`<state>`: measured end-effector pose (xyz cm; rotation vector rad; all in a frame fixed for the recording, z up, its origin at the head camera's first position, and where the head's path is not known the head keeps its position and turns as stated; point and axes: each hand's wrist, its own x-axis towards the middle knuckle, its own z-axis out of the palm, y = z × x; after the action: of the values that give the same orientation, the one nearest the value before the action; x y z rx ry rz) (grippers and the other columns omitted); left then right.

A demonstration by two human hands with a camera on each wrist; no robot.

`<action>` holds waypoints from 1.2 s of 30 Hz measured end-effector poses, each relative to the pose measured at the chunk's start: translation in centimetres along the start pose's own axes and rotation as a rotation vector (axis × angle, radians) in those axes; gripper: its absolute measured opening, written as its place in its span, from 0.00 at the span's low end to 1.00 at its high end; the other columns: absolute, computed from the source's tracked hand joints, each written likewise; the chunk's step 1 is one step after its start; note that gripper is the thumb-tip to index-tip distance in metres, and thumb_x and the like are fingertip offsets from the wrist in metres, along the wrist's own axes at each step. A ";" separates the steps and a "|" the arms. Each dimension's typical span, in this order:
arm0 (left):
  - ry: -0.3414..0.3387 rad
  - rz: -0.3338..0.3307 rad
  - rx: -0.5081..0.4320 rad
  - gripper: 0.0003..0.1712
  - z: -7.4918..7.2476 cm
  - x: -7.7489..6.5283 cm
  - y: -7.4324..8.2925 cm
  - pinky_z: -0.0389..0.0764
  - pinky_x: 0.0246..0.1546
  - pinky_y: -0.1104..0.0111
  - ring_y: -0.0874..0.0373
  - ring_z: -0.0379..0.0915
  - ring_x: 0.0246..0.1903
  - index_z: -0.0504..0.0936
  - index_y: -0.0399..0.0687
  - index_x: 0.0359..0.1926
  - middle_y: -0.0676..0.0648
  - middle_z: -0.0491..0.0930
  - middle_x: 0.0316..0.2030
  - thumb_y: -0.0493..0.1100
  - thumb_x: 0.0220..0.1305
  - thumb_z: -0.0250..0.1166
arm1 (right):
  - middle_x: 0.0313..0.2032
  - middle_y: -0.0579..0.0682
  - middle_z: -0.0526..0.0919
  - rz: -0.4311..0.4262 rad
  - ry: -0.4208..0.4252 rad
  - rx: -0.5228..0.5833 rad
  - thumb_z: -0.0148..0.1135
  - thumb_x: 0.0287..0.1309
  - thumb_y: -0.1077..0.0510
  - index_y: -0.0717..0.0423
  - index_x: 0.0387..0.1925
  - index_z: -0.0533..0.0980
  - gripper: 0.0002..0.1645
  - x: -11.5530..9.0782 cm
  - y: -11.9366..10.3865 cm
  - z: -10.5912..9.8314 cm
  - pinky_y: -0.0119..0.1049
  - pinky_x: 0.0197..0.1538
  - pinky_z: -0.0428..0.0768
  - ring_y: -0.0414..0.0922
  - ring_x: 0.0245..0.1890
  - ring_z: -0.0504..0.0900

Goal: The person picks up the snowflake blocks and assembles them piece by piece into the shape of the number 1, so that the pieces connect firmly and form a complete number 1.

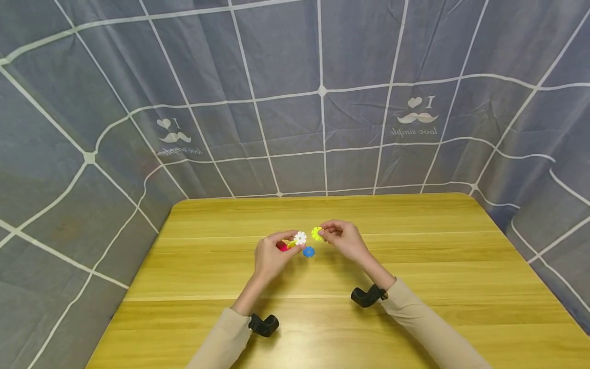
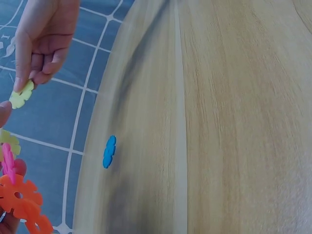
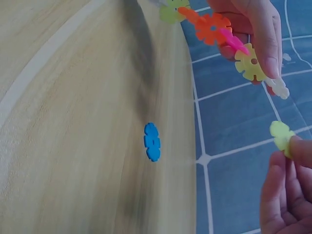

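My left hand [image 1: 272, 258] grips a chain of notched plastic snowflake discs. In the right wrist view the chain shows a white disc [image 3: 278, 87] at the near end, then a yellow disc [image 3: 247, 62], a pink disc [image 3: 234, 41], orange discs [image 3: 213, 28] and a yellow-green disc [image 3: 170, 12] at the far end. Opposite it, my right hand [image 1: 349, 240] pinches a single yellow-green disc [image 3: 281, 136] between thumb and fingers. A small gap separates this disc from the white one. Below and between the hands lies a blue disc [image 1: 309, 251].
The wood-grain table [image 1: 207, 277] spreads under both forearms. Beyond its far edge and at both sides hangs a grey curtain [image 1: 286, 128] with white grid lines. A black wrist camera [image 1: 264, 325] sits on the left wrist, another black camera [image 1: 367, 296] on the right.
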<state>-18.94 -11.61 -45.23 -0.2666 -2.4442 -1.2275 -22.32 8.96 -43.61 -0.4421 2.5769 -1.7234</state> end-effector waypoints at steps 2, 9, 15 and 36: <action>-0.008 -0.001 -0.013 0.19 0.0 -0.1 0.0 0.66 0.21 0.77 0.60 0.70 0.20 0.88 0.53 0.42 0.50 0.86 0.31 0.50 0.47 0.77 | 0.34 0.60 0.85 -0.010 0.023 0.012 0.63 0.61 0.60 0.65 0.42 0.81 0.12 0.0 0.0 0.0 0.34 0.34 0.81 0.59 0.35 0.82; -0.026 -0.013 -0.042 0.18 0.1 -0.3 0.1 0.65 0.21 0.77 0.60 0.67 0.20 0.88 0.52 0.44 0.48 0.86 0.31 0.49 0.49 0.76 | 0.36 0.61 0.85 -0.063 0.017 0.030 0.62 0.62 0.59 0.65 0.45 0.80 0.14 -0.1 -0.1 0.1 0.31 0.36 0.81 0.55 0.35 0.83; -0.038 -0.014 -0.044 0.18 0.2 -0.4 0.2 0.66 0.21 0.77 0.64 0.65 0.20 0.88 0.53 0.44 0.49 0.86 0.32 0.49 0.50 0.75 | 0.38 0.62 0.85 -0.098 -0.019 0.022 0.60 0.64 0.61 0.66 0.46 0.80 0.13 -0.2 -0.8 -0.1 0.47 0.41 0.83 0.56 0.36 0.84; -0.096 -0.049 -0.044 0.19 0.2 -0.4 0.5 0.67 0.21 0.77 0.65 0.67 0.21 0.87 0.54 0.45 0.51 0.86 0.33 0.49 0.49 0.75 | 0.34 0.56 0.86 -0.149 -0.059 -0.026 0.62 0.62 0.58 0.59 0.43 0.82 0.11 0.0 -0.2 -0.5 0.30 0.32 0.79 0.40 0.29 0.82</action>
<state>-18.44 -11.11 -45.11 -0.2859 -2.5213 -1.3185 -22.40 9.30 -43.20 -0.6923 2.5872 -1.6928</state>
